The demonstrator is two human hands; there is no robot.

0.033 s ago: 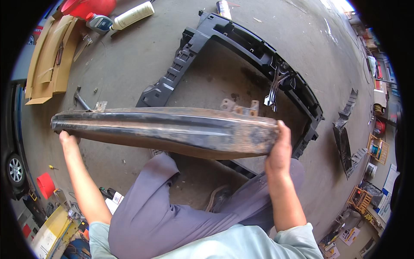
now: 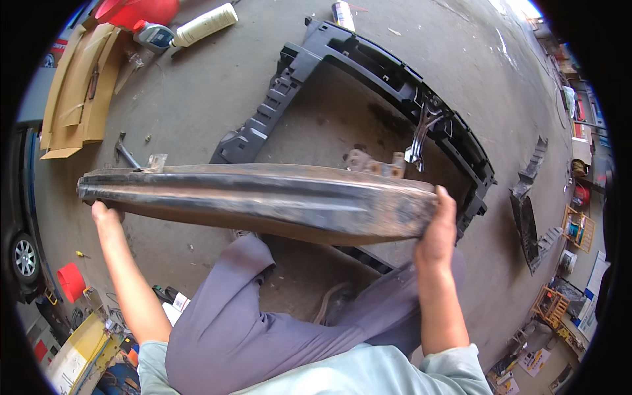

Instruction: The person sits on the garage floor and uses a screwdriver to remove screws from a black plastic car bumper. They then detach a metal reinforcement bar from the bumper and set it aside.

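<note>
Beams: one [image 2: 263,201], was held between both hands
Hands: two, left [image 2: 105,214], right [image 2: 438,230]
Black frames: one [image 2: 395,92], beyond the hands
Bottles: one [image 2: 205,24], far left
Cardboard pieces: one [image 2: 76,92], far left

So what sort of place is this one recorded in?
Most likely a car repair or body shop. The left hand and right hand hold a rusty metal bumper beam over a concrete floor, with a black plastic front-end frame lying there and a car wheel nearby.

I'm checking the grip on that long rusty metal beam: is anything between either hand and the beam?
Nothing visible. The left hand grips the rusty metal beam bare at its left end, and the right hand clasps its right end directly.
</note>
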